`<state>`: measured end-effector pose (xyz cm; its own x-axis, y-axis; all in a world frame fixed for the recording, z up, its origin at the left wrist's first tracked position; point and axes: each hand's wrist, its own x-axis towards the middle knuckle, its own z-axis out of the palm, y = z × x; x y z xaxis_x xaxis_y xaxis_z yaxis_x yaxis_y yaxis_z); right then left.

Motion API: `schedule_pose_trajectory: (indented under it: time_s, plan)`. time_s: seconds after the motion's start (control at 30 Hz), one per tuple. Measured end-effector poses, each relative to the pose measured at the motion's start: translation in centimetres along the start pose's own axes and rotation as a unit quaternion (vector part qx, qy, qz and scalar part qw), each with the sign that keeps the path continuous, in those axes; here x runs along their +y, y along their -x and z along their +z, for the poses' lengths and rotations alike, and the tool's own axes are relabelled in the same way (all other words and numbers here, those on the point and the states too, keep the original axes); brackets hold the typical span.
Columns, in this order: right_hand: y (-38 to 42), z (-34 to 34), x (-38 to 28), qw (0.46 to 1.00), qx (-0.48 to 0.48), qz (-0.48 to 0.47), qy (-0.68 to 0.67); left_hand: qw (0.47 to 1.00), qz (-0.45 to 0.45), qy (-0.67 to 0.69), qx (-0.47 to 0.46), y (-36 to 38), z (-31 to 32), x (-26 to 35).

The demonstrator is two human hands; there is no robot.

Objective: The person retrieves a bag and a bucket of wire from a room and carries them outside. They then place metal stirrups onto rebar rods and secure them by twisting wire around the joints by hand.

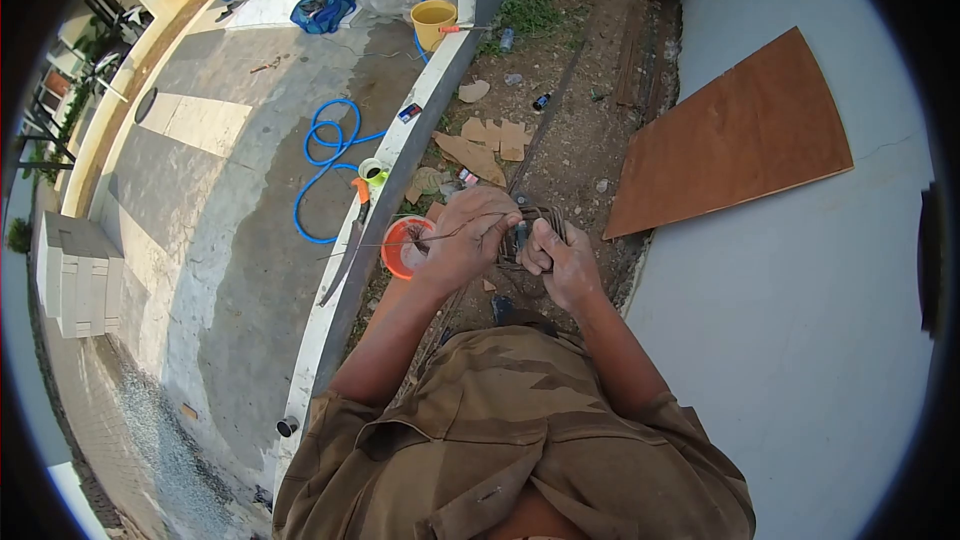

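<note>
In front of my chest, my left hand (470,228) pinches thin brown wire, and loose strands stick out to its left. My right hand (562,262) is closed around the side of a wire coil (548,213), its fingers curled into the loop. The hands are close together, with the coil spanning the gap between them. Below and left of my left hand stands a red-orange bucket (391,250) with a dark bundle inside, partly covered by my forearm.
A low wall (330,315) runs along my left, carrying an orange-handled blade (360,202) and a pale green cup (373,171). Beyond it lies a blue hose (301,202). A yellow bucket (432,24) stands ahead. On my right, a brown board (735,135) leans against the white wall (780,340).
</note>
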<state>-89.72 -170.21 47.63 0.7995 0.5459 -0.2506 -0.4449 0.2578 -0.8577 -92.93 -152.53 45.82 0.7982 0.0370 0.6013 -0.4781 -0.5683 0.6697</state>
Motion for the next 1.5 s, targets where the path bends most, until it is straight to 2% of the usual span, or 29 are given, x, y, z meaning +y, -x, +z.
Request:
schedule_pose_trajectory:
  time_s: [0.07, 0.17, 0.23, 0.3, 0.37, 0.47, 0.57, 0.63, 0.67, 0.77, 0.87, 0.93, 0.97, 1.03, 1.07, 1.17, 1.23, 1.33, 1.43, 1.5]
  plan:
    - [0.0, 0.1, 0.1, 1.000, -0.004, 0.015, -0.008, 0.999, -0.047, 0.021, -0.016, 0.2, -0.1, -0.4]
    - [-0.7, -0.5, 0.0, 0.993, 0.019, 0.057, -0.103, 0.994, -0.082, 0.018, -0.065, 0.4, -0.3, 1.0]
    - [-1.6, -2.3, 1.1, 0.973, 0.026, 0.078, -0.218, 0.994, -0.074, 0.074, -0.028, 1.4, 0.7, 0.5]
    - [-2.0, -3.2, 1.5, 0.956, 0.030, 0.067, -0.283, 0.977, -0.164, 0.083, 0.106, 2.3, 2.0, 0.3]
    - [-2.0, -3.1, 1.9, 0.949, 0.045, 0.039, -0.309, 0.955, -0.294, -0.037, 0.005, 3.4, 1.2, -0.1]
    - [-2.1, -3.2, 2.4, 0.976, 0.020, 0.021, -0.214, 0.965, -0.247, -0.012, 0.092, 4.5, 3.1, 0.2]
    - [-2.2, -2.1, 3.9, 0.988, 0.025, 0.072, -0.138, 0.969, -0.228, -0.039, 0.084, 4.5, 4.1, 0.9]
    - [-2.3, -1.5, 6.3, 0.987, 0.056, 0.110, -0.104, 0.951, -0.288, 0.044, 0.105, 3.6, 4.1, 2.2]
    - [-2.1, -1.8, 7.0, 0.987, 0.071, 0.096, -0.109, 0.938, -0.316, 0.085, 0.114, 3.2, 4.0, 2.6]
    - [-2.7, -2.4, 6.5, 0.986, 0.114, 0.054, -0.108, 0.920, -0.335, 0.132, 0.156, 4.9, 4.1, -1.3]
    - [-2.6, -4.1, 5.3, 0.984, 0.166, 0.038, -0.053, 0.825, -0.359, 0.327, 0.290, 4.0, 1.5, -0.8]
    - [-2.3, -5.4, 5.2, 0.980, 0.190, 0.046, 0.026, 0.838, -0.335, 0.316, 0.292, 3.1, 0.1, -1.3]
    - [-2.3, -6.0, 5.4, 0.978, 0.205, 0.032, -0.010, 0.845, -0.322, 0.310, 0.294, 2.7, -0.6, -1.5]
    - [-2.2, -5.8, 4.7, 0.969, 0.232, 0.002, -0.082, 0.849, -0.352, 0.320, 0.229, 2.4, -1.6, -1.8]
    - [-2.1, -5.9, 4.1, 0.975, 0.213, -0.012, -0.067, 0.849, -0.369, 0.323, 0.196, 2.4, -1.9, -1.8]
    - [-1.7, -4.7, 1.8, 0.986, 0.161, -0.038, -0.027, 0.839, -0.398, 0.370, -0.004, 1.5, -2.3, -0.2]
    - [-1.6, -2.9, 0.2, 0.989, 0.138, -0.050, 0.029, 0.838, -0.364, 0.393, -0.102, 1.7, -0.8, 0.0]
    - [-2.2, -0.7, -1.8, 0.987, 0.132, -0.047, 0.078, 0.835, -0.372, 0.327, -0.238, 1.5, 0.4, 1.5]
    - [-2.8, -2.1, -0.6, 0.990, 0.123, -0.036, 0.055, 0.797, -0.405, 0.357, -0.270, 2.4, 1.4, 1.5]
    - [-2.9, -2.9, 0.2, 0.991, 0.129, -0.044, 0.007, 0.806, -0.391, 0.347, -0.277, 3.6, 1.4, 0.7]
